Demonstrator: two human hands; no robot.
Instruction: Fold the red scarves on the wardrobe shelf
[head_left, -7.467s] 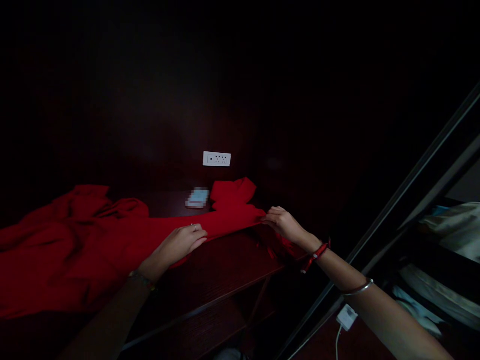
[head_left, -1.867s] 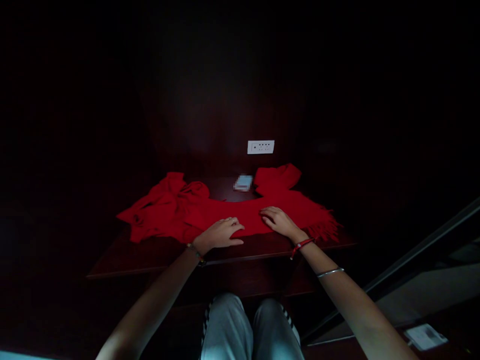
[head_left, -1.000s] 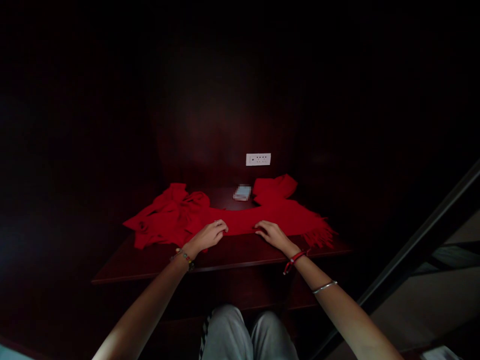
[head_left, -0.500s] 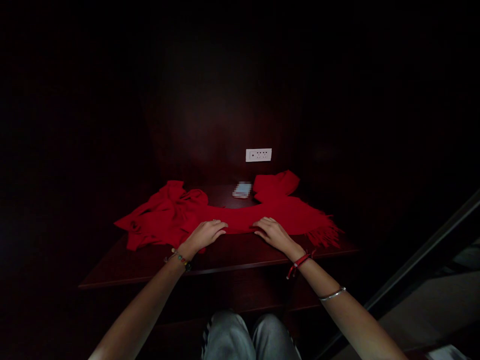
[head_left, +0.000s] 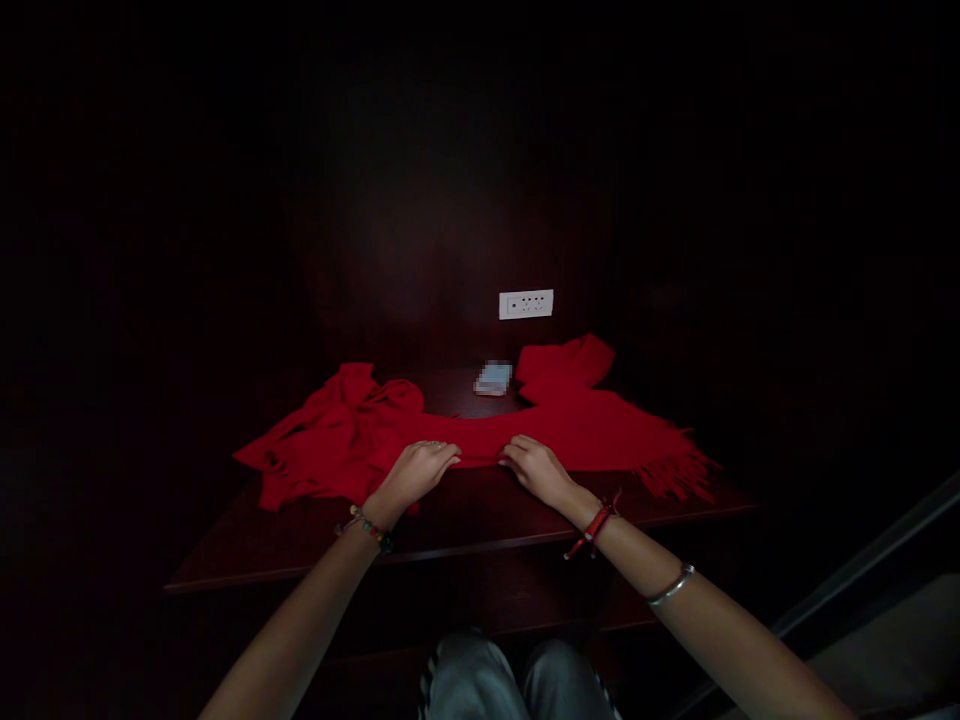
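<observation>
A red fringed scarf [head_left: 600, 430] stretches across the dark wooden desk, bunched into loose folds at the left and spread flatter toward the fringe on the right. My left hand [head_left: 421, 472] pinches its near edge left of the middle, thumb and fingers together. On the same edge, a short way to the right, my right hand [head_left: 538, 468] also has its fingertips closed on the cloth. The fabric between both hands lies as a fairly smooth band. Another red folded part [head_left: 566, 362] rests behind the right side; whether it joins the scarf I cannot tell.
Behind the scarf lies a small flat pale object [head_left: 493, 378], blurred out. A white socket panel [head_left: 526, 304] is set in the dark back wall. The desk's front edge [head_left: 480, 546] runs above my knees [head_left: 480, 680].
The fingers of both hands have closed together on the scarf's near edge, where thumbs and fingers stood slightly apart before. My view has shifted a little, moving the scene slightly right.
</observation>
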